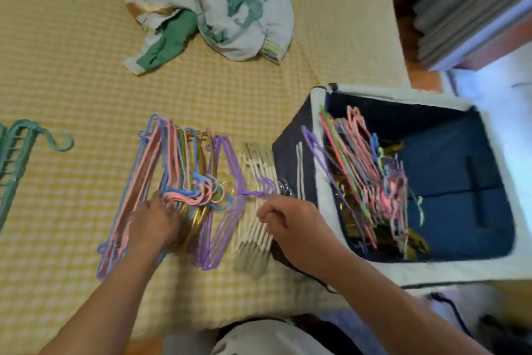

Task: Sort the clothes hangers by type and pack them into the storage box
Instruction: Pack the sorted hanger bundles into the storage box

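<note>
Two hands are working over hangers spread on a yellow checked cover [72, 66].

Seen from the head camera, the left hand [154, 222] is lying fingers-down on the pink and blue hangers [149, 170]; how its fingers are curled I cannot tell. The right hand [290, 225] is pinching the hook of a purple hanger [227, 210], beside the cream hangers [256, 225]. Just right, the navy storage box [290, 159] is holding more mixed hangers [368, 176]. Crumpled cloth [224, 6] is lying beyond; a teal hanger [23, 141] is sitting far left.
</note>
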The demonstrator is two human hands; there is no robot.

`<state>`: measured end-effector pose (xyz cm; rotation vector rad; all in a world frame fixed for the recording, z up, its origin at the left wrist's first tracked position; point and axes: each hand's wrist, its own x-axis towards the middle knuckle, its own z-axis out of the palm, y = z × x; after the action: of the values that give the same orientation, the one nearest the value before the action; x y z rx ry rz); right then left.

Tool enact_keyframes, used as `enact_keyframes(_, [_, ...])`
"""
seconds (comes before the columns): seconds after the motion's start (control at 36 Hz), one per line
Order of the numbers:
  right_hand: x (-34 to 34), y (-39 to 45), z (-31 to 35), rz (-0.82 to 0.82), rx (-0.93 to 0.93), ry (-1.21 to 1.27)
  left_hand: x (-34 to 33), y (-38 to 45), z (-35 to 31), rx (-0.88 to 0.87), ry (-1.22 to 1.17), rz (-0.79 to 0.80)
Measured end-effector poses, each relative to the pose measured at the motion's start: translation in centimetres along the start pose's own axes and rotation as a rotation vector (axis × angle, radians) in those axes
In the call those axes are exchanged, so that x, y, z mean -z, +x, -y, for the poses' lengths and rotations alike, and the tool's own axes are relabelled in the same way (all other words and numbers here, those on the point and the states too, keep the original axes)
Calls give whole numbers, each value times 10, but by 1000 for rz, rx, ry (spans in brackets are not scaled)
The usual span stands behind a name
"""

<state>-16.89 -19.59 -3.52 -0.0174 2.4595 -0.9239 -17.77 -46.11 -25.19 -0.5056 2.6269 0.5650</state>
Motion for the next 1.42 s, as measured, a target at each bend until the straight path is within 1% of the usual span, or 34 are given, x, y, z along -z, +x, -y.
enact_keyframes(0.03, [9, -9, -5, -22, 18, 10, 11, -11, -7, -38, -28, -50])
enact_keyframes(0.08, [38, -39, -28, -88, 7, 16, 26, -35, -40, -94, -157, -94])
enact_keyframes(0.11, [47, -48, -38, -114, -3, 27, 38, -50, -52, -58, -239, -81])
enact_keyframes(0.14, [62, -63, -55, -169, -23, 46, 45, -64, -72, -66, -292, -74])
enact_keyframes(0.22, [99, -101, -112, -351, -90, 63, 58, -110, -130, -165, -437, -49])
enact_keyframes(0.31, [135, -128, -169, -492, -185, 96, 66, -152, -184, -255, -543, -38])
enact_keyframes(0.39, [169, -140, -225, -559, -308, 140, 61, -184, -231, -239, -675, 45])
enact_keyframes(0.42, [179, -138, -242, -539, -341, 132, 58, -192, -242, -227, -728, 71])
enact_keyframes(0.47, [202, -133, -278, -425, -368, 83, 50, -213, -269, -206, -777, 87])
enact_keyframes(0.53, [216, -121, -304, -248, -388, -4, 43, -231, -285, -195, -768, 64])
enact_keyframes(0.56, [223, -116, -315, -164, -374, -71, 37, -240, -293, -194, -765, 58])
enact_keyframes(0.64, [233, -96, -335, 57, -313, -253, 25, -258, -306, -113, -777, 39])
enact_keyframes(0.69, [236, -82, -352, 206, -250, -371, 13, -269, -317, -74, -731, 18])
enact_keyframes(0.75, [232, -67, -364, 333, -200, -426, 6, -281, -328, -76, -613, 23])
enact_keyframes(0.86, [216, -39, -382, 477, -172, -554, -2, -293, -342, -30, -456, 80])
enact_keyframes(0.94, [204, -28, -383, 594, -138, -686, -5, -294, -342, 24, -421, 71])
enact_keyframes(1.0, [199, -27, -376, 615, -131, -703, -6, -295, -343, 43, -416, 61])
enact_keyframes(1.14, [185, -20, -377, 588, -149, -742, -8, -295, -348, 82, -422, 83])
enact_keyframes(1.19, [189, -18, -375, 547, -55, -785, -8, -296, -349, 85, -422, 77])
enact_keyframes(1.25, [198, -13, -371, 474, 98, -835, -9, -297, -351, 95, -425, 71])
enact_keyframes(1.31, [208, -6, -366, 381, 200, -873, -9, -298, -354, 107, -431, 54])
enact_keyframes(1.36, [219, 3, -363, 292, 220, -831, -10, -299, -358, 107, -446, 33])
enact_keyframes(1.42, [231, 10, -359, 273, 227, -818, -10, -299, -362, 112, -486, 18])
